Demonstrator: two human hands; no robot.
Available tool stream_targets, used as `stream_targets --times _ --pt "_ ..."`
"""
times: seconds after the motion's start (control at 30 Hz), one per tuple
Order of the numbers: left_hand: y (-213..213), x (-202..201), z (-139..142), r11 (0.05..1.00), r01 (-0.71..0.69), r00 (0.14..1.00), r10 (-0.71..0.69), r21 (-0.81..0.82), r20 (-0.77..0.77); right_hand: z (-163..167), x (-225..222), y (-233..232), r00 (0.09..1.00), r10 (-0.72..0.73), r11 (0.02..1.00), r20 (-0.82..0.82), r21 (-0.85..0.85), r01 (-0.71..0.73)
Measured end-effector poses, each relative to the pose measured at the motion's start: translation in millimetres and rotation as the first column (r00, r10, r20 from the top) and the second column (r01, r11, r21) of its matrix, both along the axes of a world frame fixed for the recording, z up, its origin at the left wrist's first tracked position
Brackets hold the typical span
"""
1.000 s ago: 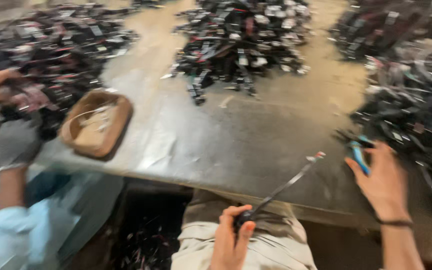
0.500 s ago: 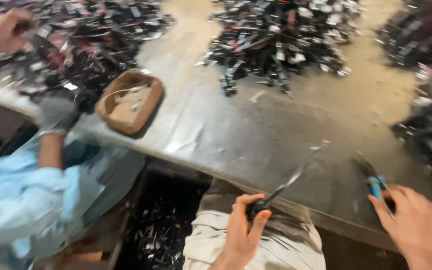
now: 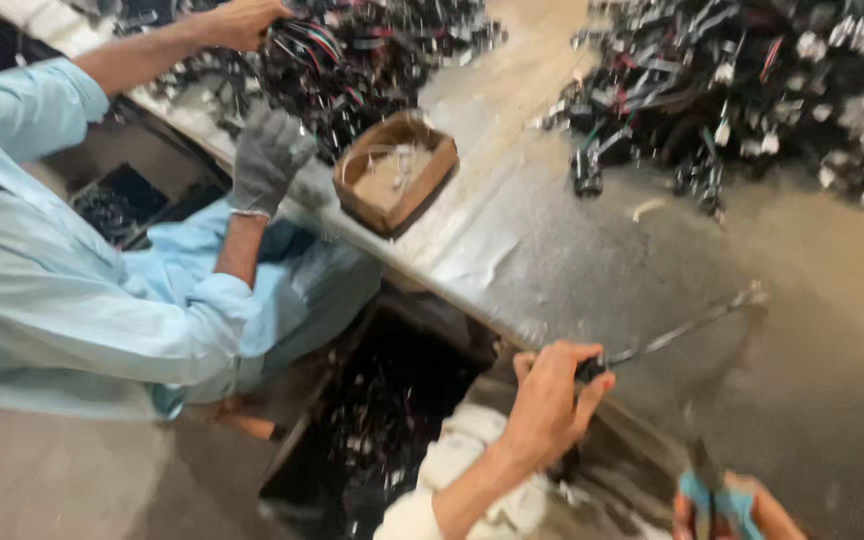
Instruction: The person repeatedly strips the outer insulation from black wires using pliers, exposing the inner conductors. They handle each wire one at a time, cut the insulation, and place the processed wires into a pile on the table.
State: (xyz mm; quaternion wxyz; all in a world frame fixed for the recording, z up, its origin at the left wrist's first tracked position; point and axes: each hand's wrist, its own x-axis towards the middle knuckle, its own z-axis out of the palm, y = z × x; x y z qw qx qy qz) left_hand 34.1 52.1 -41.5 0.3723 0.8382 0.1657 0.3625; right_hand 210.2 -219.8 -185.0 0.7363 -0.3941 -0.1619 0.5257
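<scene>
Across my metal table [image 3: 572, 260] big heaps of black wire connectors [image 3: 752, 80] lie unsorted, and the co-worker's cardboard tray [image 3: 397, 175] holds only a few bits, so I judge most work remains. My left hand [image 3: 547, 405] is closed around a long thin screwdriver [image 3: 682, 330], its tip over the table; my right hand [image 3: 727, 510], low at the picture's edge, grips blue-handled pliers [image 3: 709, 497].

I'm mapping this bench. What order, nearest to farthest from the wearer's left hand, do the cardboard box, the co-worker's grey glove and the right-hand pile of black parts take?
From the left hand:
1. Cardboard box, up-left on the table.
2. Grey glove, farther left, at the table's edge.
3. Pile of black parts, far top right.
</scene>
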Motion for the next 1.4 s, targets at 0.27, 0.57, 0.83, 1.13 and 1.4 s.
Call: stream_targets --times 0.27,0.57,0.83,1.13,1.4 --pt "-7 -3 1 0.991 0.073 0.996 -0.079 -0.112 -0.047 25 -68 43 0.951 -0.198 0.979 0.238 0.097 0.18" --pt "-26 15 0 0.989 0.036 0.989 -0.057 -0.146 -0.138 82 -100 12 0.905 -0.253 0.957 0.341 -0.053 0.287" --pt "-55 12 -10 0.987 0.143 0.976 -0.153 -0.074 -0.154 134 -112 -12 0.678 -0.078 0.841 0.731 -0.317 0.439" --pt "-76 -6 -33 0.91 0.383 0.861 -0.415 -0.16 -0.295 78 -115 -18 0.466 0.159 0.9 0.871 -0.322 0.295" --pt "-80 -27 -38 0.897 0.423 0.852 -0.443 -0.131 -0.28 74 -91 -2 0.035 0.169 0.834 0.985 -0.162 0.527"
